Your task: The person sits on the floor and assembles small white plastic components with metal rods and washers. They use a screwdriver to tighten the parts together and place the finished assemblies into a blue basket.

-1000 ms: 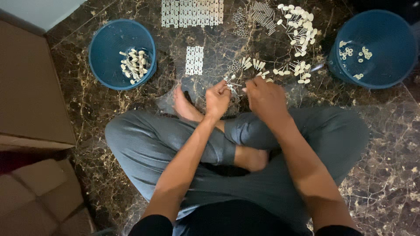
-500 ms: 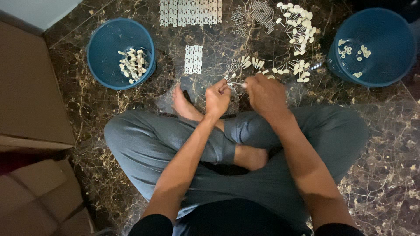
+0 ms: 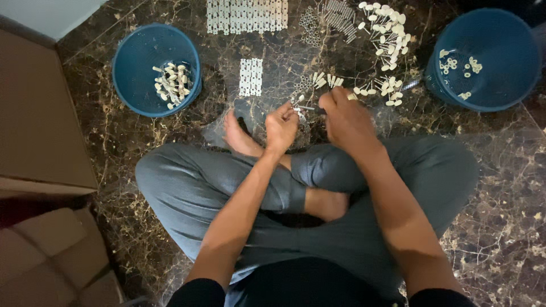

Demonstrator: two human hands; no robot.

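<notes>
The person sits cross-legged on a dark marble floor [image 3: 500, 227] and works just past the knees: the left hand [image 3: 281, 126] is clenched around a small white-and-metal piece [image 3: 300, 106], and the right hand [image 3: 347, 116] pinches the other end of that piece, so both grasp the same part between them. Judging by the containers, the work looks to be at an early to middle stage. The blue bucket at the left [image 3: 156, 68] holds a modest heap of white stemmed pieces, and the blue bucket at the right [image 3: 489, 57] holds only a few small white rings. Much stock lies unused toward the far edge of the floor: a loose pile of white caps [image 3: 387, 28], a cluster of metal springs [image 3: 335, 14], and flat white strips [image 3: 247, 14], one shorter strip [image 3: 251, 77] nearer the hands.
</notes>
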